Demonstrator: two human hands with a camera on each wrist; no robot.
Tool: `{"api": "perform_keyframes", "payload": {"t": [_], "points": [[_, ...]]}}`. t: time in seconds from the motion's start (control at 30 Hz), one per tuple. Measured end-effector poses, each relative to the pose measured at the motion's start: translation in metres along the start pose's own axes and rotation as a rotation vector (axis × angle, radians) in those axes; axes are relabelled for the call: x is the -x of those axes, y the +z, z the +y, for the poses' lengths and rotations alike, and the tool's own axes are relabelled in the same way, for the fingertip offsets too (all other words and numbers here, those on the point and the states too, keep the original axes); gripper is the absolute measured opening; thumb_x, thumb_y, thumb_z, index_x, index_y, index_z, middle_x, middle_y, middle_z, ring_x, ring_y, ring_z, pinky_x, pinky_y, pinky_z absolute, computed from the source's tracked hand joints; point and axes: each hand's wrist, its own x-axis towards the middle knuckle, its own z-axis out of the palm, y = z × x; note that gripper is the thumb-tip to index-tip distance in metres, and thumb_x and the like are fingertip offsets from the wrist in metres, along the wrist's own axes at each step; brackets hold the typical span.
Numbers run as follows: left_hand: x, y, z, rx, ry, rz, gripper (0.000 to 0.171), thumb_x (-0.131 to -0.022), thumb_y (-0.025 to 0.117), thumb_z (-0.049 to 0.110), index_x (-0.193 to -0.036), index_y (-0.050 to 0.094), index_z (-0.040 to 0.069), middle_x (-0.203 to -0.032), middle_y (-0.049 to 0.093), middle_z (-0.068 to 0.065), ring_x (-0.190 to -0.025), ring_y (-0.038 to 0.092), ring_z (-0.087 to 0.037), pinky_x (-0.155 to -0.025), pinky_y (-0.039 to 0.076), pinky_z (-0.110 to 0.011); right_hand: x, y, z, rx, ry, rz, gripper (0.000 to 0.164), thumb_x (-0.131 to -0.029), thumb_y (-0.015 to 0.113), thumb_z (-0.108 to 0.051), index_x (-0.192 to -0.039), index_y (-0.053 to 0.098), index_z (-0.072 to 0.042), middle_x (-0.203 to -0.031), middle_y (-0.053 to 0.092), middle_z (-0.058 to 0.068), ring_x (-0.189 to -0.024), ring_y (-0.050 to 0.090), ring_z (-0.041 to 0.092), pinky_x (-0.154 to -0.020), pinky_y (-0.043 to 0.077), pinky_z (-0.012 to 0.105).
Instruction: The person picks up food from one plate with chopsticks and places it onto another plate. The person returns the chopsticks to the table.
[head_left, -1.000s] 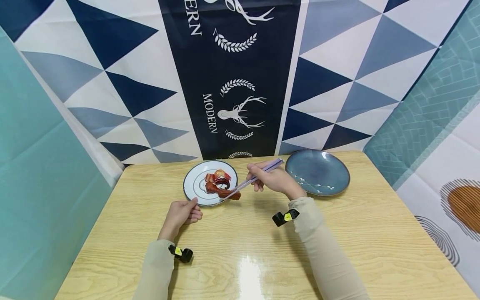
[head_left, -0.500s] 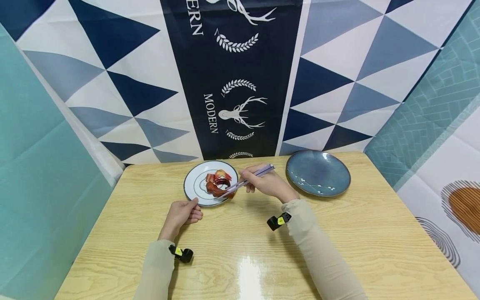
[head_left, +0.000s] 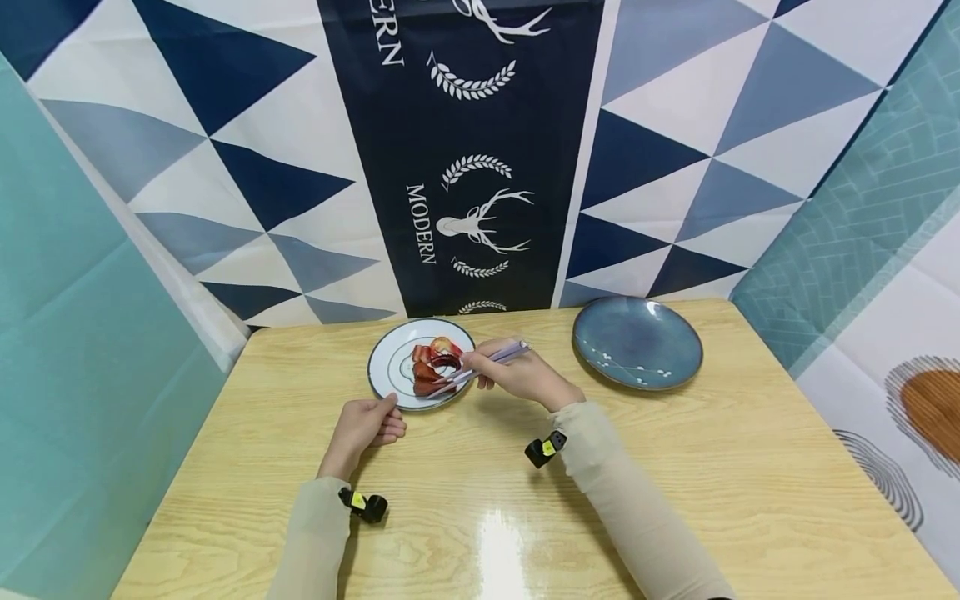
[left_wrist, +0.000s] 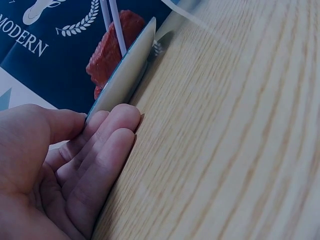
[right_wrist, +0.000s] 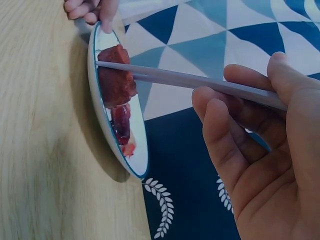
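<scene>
A white plate (head_left: pixel 384 367) with a dark rim stands at the table's back. My left hand (head_left: pixel 366 423) pinches its near-left rim, thumb over the edge and fingers below, as the left wrist view (left_wrist: pixel 70 155) shows. My right hand (head_left: pixel 521 375) holds a pair of pale purple chopsticks (right_wrist: pixel 175 79). Their tips lie at a reddish-brown piece of meat (right_wrist: pixel 116 82) on the plate, one stick across its near side and the other partly hidden behind it. Beside the meat are a dark curled piece (head_left: pixel 447 362) and an orange-red piece (head_left: pixel 444 345) of food.
A blue plate (head_left: pixel 637 342) with small white blossoms stands at the back right of the wooden table (head_left: pixel 450 517). A patterned cloth (head_left: pixel 480 125) hangs right behind the table, with teal cloth at the left side.
My right hand has moved left with the chopsticks. The meat, which jutted past the plate's right rim, has swung back left onto the plate. My left hand has stayed at the rim.
</scene>
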Motion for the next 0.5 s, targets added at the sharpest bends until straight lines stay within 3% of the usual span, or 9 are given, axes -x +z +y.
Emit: {"api": "perform_keyframes", "payload": {"t": [0.2, 0.5], "points": [[-0.0004, 0.0005, 0.0009, 0.004, -0.006, 0.003, 0.043, -0.106, 0.058, 0.035, -0.093, 0.072, -0.004, -0.073, 0.075, -0.005, -0.063, 0.072, -0.01, -0.063, 0.064, -0.024, -0.0009, 0.0029, 0.0002, 0.041, -0.008, 0.0, 0.03, -0.106, 0.06, -0.03, -0.086, 0.074, -0.012, -0.07, 0.068, 0.001, -0.067, 0.061, 0.012, -0.063, 0.051, 0.025], [-0.0025, 0.0002, 0.0003, -0.006, -0.008, 0.005, 0.043, -0.106, 0.058, 0.035, -0.091, 0.072, -0.003, -0.072, 0.075, -0.006, -0.062, 0.072, -0.01, -0.062, 0.064, -0.024, 0.0006, 0.0035, 0.0038, 0.018, -0.031, 0.035, 0.03, -0.107, 0.059, -0.026, -0.083, 0.073, -0.015, -0.068, 0.065, -0.006, -0.065, 0.06, 0.011, -0.06, 0.05, 0.023]]}}
